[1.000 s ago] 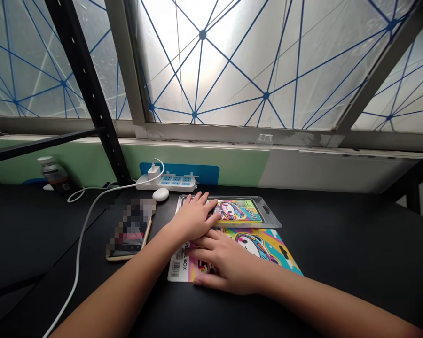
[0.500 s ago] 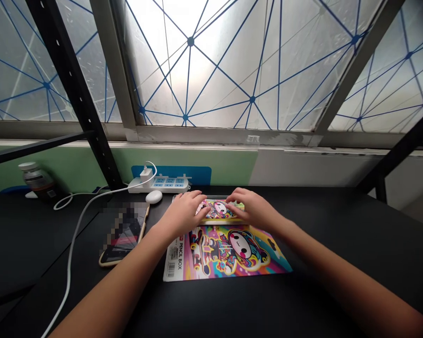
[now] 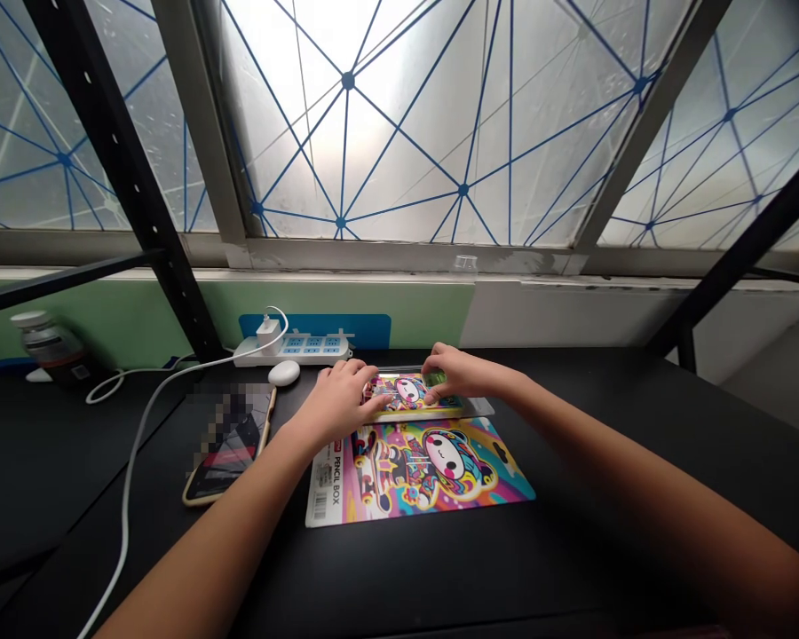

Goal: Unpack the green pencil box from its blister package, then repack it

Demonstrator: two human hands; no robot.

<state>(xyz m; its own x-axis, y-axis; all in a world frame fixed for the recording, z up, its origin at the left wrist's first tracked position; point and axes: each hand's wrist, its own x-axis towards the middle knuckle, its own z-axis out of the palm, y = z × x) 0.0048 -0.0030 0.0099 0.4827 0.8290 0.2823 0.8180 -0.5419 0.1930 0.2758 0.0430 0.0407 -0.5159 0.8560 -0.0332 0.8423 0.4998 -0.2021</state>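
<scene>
A pencil box (image 3: 409, 390) with a colourful cartoon face lies near the back of the black table, its clear plastic edge showing at the right. My left hand (image 3: 336, 399) rests over its left end, fingers and thumb apart. At the right end, my right hand (image 3: 456, 373) has its fingers bent and closed around the box's top part; the fingertips are partly hidden. A bright printed card (image 3: 426, 466) marked "PENCIL BOX" lies flat on the table just in front of the box.
A phone (image 3: 230, 453) lies left of the card, with a small white case (image 3: 284, 373) behind it. A white power strip (image 3: 299, 346) stands by the wall, its white cable (image 3: 133, 470) running along the left. Farther left is a bottle (image 3: 57, 346). Black metal posts (image 3: 123, 177) frame the table.
My right hand has gone from spread fingers over the box to a bent, closed grip at its right end. The left hand stays on the left end. The view has shifted slightly.
</scene>
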